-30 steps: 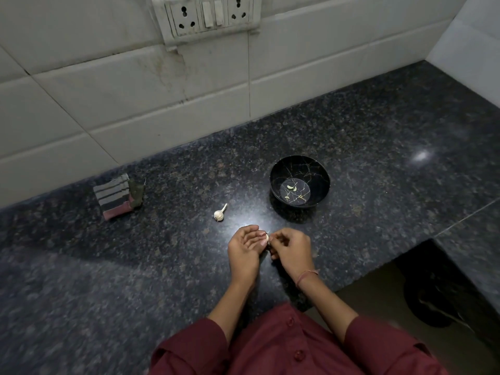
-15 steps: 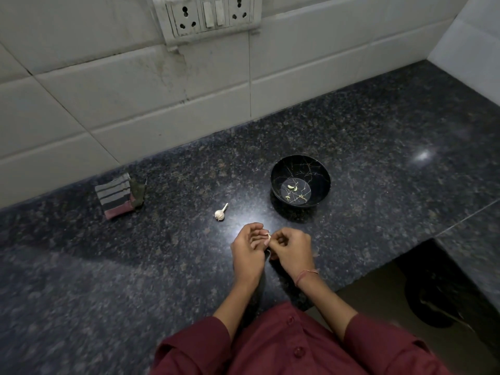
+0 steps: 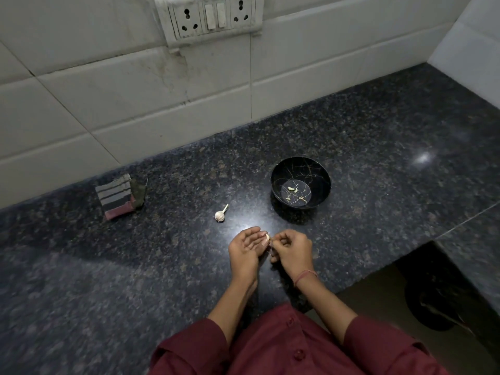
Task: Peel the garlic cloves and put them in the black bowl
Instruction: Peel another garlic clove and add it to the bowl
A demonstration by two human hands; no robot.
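The left hand (image 3: 244, 249) is cupped palm-up, its fingertips curled round a small pale garlic clove (image 3: 267, 236). The right hand (image 3: 293, 250) meets it from the right, its fingers curled in and pinching at the same clove. How much skin remains on the clove cannot be told, since the fingers cover most of it. A thin thread band (image 3: 305, 276) circles the right wrist. Both hands hover just above the near part of the dark speckled counter (image 3: 378, 158), and a bright glare on the stone beside them washes out detail.

Just beyond the hands to the left lies a garlic bulb (image 3: 220, 215) with its stalk pointing far-right. Beyond them to the right stands the black bowl (image 3: 322, 190), veined with gold lines and holding a few peeled cloves (image 3: 292, 188) on its bottom; their exact number is hard to make out.

Farther left, near the tiled wall (image 3: 108, 90), sits a folded striped cloth (image 3: 116, 196) with something dark tucked against its right side. A socket panel (image 3: 213, 17) is cut off by the top edge. Maroon sleeves (image 3: 194, 345) fill the near edge, and a dark shape (image 3: 433, 307) below the counter is unreadable.
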